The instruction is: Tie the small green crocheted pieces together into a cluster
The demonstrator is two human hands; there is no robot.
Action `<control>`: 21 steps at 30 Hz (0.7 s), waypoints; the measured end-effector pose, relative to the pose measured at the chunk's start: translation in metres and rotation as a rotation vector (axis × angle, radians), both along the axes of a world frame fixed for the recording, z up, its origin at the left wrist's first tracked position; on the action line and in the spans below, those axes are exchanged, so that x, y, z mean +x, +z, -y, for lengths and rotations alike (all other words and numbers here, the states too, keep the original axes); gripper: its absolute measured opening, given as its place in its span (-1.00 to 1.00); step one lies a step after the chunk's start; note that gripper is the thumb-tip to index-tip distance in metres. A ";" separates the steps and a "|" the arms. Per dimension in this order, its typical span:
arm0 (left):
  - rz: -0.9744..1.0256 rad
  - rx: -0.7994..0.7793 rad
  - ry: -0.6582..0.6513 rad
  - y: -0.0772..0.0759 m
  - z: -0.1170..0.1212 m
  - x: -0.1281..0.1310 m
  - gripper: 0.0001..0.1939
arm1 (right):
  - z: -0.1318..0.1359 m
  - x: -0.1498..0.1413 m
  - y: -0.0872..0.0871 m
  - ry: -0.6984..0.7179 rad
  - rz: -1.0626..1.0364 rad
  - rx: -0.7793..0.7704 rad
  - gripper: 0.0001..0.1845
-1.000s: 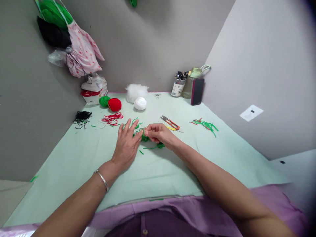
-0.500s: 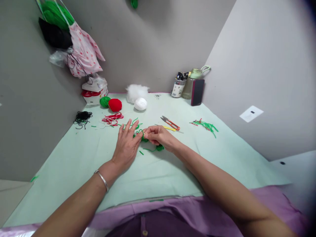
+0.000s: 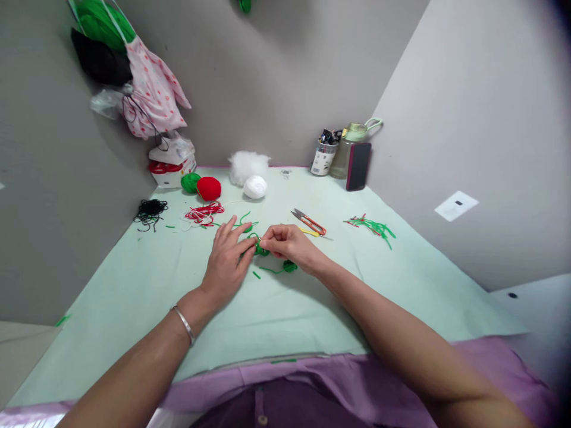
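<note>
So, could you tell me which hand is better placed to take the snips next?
Right, I'd say: the right hand is close to the snips, while the left hand is farther off, beyond the green piece. The right fingertips are pinched at that piece, though, so may need freeing first.

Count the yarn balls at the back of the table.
3: green ball at back left, red ball partly in front of it, white ball in front of the fluff. The fluff could hide another.

Looks like a home craft corner from here: yarn balls (image 3: 209,188) towards eleven o'clock, snips (image 3: 309,222) at one, cloth-covered table (image 3: 276,321) against grey walls (image 3: 285,89).
</note>
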State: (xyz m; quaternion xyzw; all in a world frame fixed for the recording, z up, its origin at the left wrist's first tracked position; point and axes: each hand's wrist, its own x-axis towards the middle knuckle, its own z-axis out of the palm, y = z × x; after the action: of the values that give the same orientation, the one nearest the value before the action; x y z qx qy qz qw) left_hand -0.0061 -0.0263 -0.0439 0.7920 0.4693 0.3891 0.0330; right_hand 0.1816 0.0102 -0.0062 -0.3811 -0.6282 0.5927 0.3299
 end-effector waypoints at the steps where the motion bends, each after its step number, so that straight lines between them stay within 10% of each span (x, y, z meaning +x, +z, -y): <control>1: 0.081 -0.034 0.009 0.000 -0.001 -0.001 -0.78 | 0.001 0.000 0.000 -0.010 0.015 0.014 -0.68; 9: 0.560 -0.394 0.037 0.003 -0.007 -0.007 -0.86 | 0.002 -0.005 -0.005 -0.046 0.093 0.108 -0.73; 17: 0.659 -0.339 -0.038 0.010 -0.001 0.004 -0.57 | 0.009 -0.004 0.006 0.022 0.065 0.036 -0.70; 21: 0.758 -0.415 -0.085 0.012 0.000 0.005 -0.80 | 0.008 -0.002 0.008 0.059 0.035 0.027 -0.63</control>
State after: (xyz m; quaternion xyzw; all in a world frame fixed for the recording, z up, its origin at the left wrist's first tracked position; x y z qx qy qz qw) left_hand -0.0011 -0.0264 -0.0315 0.5884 0.4594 0.5480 0.3774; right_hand 0.1795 0.0020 0.0018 -0.3680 -0.6527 0.5870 0.3064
